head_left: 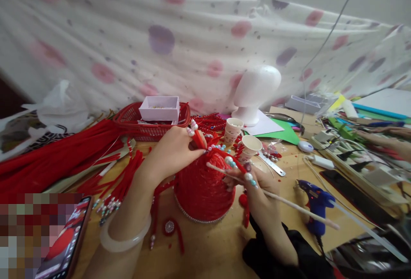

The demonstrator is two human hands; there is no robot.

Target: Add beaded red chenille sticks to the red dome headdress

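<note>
A dome-shaped red piece (205,193) with a beaded lower rim stands on the wooden table. At its top left, my left hand (181,148) has its thumb and fingers pinched on a red strip with pearl beads (194,131). My right hand (257,189) is closed round a thin pale stick (289,203), whose tip lies against the upper part of the red piece. Another red strip, set with white and blue beads (229,159), arches from the top down to the right fingers.
Behind are a red basket (150,132), paper cups (251,145) and a white foam head (257,90). A blue glue gun (316,204) and power strips (359,172) lie right. A phone (72,240) is near left. Another person's hand (385,139) shows far right.
</note>
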